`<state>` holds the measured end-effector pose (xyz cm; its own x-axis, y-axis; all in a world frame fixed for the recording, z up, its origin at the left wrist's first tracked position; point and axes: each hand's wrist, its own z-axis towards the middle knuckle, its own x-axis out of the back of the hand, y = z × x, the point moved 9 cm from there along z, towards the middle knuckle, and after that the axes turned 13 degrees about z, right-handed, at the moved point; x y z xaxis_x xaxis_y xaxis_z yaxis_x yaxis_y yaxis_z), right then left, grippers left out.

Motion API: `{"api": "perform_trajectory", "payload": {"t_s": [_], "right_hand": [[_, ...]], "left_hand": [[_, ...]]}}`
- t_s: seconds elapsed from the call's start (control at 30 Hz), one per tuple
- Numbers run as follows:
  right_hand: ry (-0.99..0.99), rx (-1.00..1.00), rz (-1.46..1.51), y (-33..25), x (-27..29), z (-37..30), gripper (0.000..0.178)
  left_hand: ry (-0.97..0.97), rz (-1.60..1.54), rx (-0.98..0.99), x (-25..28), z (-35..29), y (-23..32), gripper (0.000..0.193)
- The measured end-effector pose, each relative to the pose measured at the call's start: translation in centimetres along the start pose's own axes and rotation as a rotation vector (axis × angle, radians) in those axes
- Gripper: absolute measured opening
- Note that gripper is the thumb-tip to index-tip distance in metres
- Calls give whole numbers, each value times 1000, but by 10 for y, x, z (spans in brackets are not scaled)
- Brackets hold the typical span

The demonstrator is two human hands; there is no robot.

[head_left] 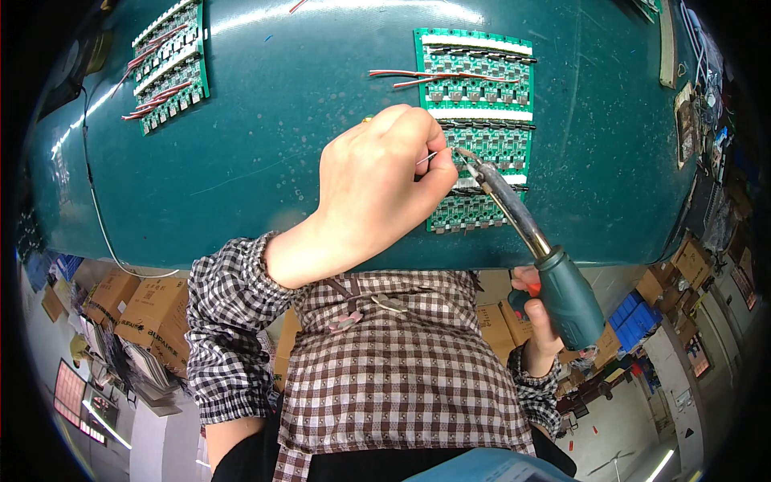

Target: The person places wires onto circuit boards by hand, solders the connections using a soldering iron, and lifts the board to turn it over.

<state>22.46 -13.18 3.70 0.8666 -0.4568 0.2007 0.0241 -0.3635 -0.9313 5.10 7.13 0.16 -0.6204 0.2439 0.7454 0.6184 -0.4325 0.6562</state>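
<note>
My left hand [377, 173] is closed in a pinch over the middle of a green circuit board panel [518, 149], with the end of a thin wire [427, 157] between thumb and forefinger. From the lower right, my right hand [544, 329] grips the dark green handle of a soldering gun [572, 297], fingers around its red trigger. The gun's metal tip touches or hovers just over the board beside my left fingertips; I cannot tell which. Red, white and black wires [442, 76] lie across the panel's upper rows. My left hand hides the panel's left middle part.
A second board panel [170, 68] with red and black wires lies at the far left of the green table [265, 120]. A pale cable [96, 201] hangs over the left edge. Cardboard boxes [157, 317] and blue bins [634, 320] stand below the table. Assorted items line the right edge.
</note>
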Motion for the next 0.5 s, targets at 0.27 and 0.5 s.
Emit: {"api": "perform_trajectory", "payload": {"t_s": [0.27,0.5], "right_hand": [[-22,30,-55,-2,-1,0,47],[11,14,-13,-1,-1,0,48]], "left_hand": [[-3,10,-2,0,-1,0,15],[2,16,-3,0,-1,0,15]]}}
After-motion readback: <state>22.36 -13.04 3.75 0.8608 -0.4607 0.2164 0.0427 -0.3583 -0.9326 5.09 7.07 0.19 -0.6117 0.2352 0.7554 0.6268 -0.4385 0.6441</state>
